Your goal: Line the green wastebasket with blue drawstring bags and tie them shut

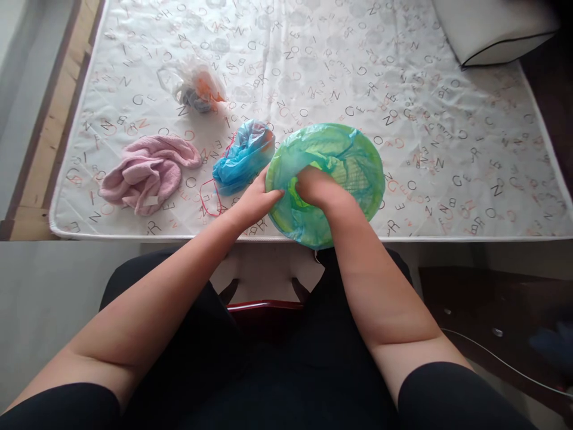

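Observation:
A round green wastebasket [378,179] stands near the table's front edge, with a thin blue plastic bag [358,146] lining it and folded over its rim. My left hand [259,197] grips the left side of that rim, its thumb on top and its fingers mostly hidden on the outside. Down inside the basket reaches my right hand [316,185]; its fingers are out of sight, so what they touch cannot be told. Just left of the basket lies a bundle of blue plastic bags [246,156] with a thin red drawstring [203,200].
A crumpled pink towel [150,170] lies at the left of the table. Behind it sits a clear plastic bag [199,86] with orange and grey contents. A white box-like case [496,36] stands at the back right. The letter-patterned mattress surface [447,149] ends at my lap.

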### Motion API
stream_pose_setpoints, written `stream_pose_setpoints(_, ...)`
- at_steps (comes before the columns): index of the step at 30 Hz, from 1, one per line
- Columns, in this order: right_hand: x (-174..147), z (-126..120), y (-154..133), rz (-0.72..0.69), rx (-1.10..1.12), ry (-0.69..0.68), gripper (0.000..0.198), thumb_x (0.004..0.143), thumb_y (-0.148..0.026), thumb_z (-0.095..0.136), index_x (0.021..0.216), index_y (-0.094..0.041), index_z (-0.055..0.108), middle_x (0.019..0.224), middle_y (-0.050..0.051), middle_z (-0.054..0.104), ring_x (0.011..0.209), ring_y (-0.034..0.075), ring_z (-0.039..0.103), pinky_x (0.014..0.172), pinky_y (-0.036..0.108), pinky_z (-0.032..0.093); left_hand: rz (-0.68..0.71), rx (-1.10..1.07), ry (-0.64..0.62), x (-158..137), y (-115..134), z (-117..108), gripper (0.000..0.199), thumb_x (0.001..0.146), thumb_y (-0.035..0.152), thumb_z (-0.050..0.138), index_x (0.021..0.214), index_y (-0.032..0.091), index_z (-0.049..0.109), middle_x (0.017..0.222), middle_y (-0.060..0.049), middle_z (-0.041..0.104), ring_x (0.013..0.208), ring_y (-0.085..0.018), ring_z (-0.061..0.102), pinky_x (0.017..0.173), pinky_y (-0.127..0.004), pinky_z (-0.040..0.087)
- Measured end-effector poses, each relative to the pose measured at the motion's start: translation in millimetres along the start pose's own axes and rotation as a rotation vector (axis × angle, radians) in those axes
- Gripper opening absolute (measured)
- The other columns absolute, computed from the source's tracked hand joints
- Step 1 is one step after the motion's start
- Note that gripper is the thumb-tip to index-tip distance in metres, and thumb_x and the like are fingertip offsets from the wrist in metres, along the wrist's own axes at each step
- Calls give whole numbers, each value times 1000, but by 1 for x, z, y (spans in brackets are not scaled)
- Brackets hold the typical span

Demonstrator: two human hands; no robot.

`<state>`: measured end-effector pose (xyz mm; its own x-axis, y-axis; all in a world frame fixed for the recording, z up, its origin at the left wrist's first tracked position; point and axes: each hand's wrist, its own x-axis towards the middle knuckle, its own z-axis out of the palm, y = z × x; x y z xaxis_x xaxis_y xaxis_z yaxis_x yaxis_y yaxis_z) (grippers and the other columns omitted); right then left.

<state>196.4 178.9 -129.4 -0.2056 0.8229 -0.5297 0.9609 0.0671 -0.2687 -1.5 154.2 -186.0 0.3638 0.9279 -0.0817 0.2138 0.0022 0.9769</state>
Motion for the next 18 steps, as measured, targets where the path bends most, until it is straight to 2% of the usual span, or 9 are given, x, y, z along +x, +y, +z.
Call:
stream_pose_setpoints(2, -4, -1, 11, -1, 63, -55, 46, 102, -19, 49, 140, -20, 76, 144, 18, 75, 122, 36, 74, 106, 48, 58, -16, -3, 16, 1, -4, 0, 78, 88, 29, 73, 162, 22, 51, 166, -14, 60, 155, -37, 56, 133, -56, 43)
stream_pose_setpoints(3, -7, -2, 17, 0, 105, -36, 45, 101, -20, 50, 137, -21, 77, 143, 16, 76, 120, 35, 74, 105, 47, 58, -15, 0, 19, 1, -5, 0, 77, 88, 29, 73, 162, 23, 51, 166, -14, 60, 155, -37, 56, 134, -56, 42)
stream_pose_setpoints(4, -10, -3, 23, 3, 147, 34, 46, 100, -19, 49, 136, -21, 77, 142, 15, 77, 122, 34, 73, 106, 46, 57, -9, 4, 15, 0, -5, 0, 77, 88, 30, 73, 161, 24, 52, 166, -14, 60, 156, -36, 55, 134, -56, 42)
stream_pose_setpoints(7, -17, -10, 33, 14, 234, 396, 52, 100, -16, 42, 141, -21, 73, 147, 12, 74, 133, 30, 68, 112, 41, 54, 28, 7, -18, -1, 0, 0, 76, 88, 29, 71, 162, 24, 52, 167, -13, 59, 156, -36, 55, 134, -54, 43)
stream_pose_setpoints(9, -20, -14, 35, 39, 229, 507, 51, 100, -16, 39, 138, -21, 74, 144, 12, 75, 131, 29, 68, 109, 38, 54, 46, 2, -29, -1, 3, 1, 77, 88, 28, 71, 163, 24, 52, 168, -13, 59, 156, -36, 55, 135, -54, 43)
stream_pose_setpoints(11, -20, -15, 33, 34, 174, 425, 44, 100, -17, 41, 122, -22, 79, 130, 12, 80, 119, 29, 71, 101, 38, 54, 50, 6, -22, -1, 5, 1, 78, 87, 28, 72, 163, 25, 52, 169, -12, 58, 158, -36, 54, 135, -55, 42)
stream_pose_setpoints(14, -19, -9, 23, -110, 62, 216, 36, 100, -20, 45, 100, -22, 81, 112, 10, 83, 102, 28, 72, 92, 37, 53, 40, 27, -8, 0, 4, 1, 80, 87, 30, 74, 164, 26, 52, 168, -11, 60, 158, -36, 53, 136, -56, 40)
stream_pose_setpoints(16, -19, -4, 14, -221, 24, 205, 36, 103, -21, 45, 102, -22, 81, 116, 10, 83, 104, 27, 71, 94, 36, 52, 55, 40, -5, 1, 5, 1, 81, 87, 32, 75, 164, 26, 51, 169, -12, 58, 159, -37, 52, 136, -56, 39)
stream_pose_setpoints(18, -20, 0, 3, -279, 16, 258, 36, 104, -21, 45, 111, -19, 80, 127, 13, 81, 113, 28, 70, 99, 36, 51, 99, 61, -22, 0, 7, 1, 82, 87, 33, 76, 164, 25, 51, 171, -12, 56, 161, -37, 50, 137, -55, 37)
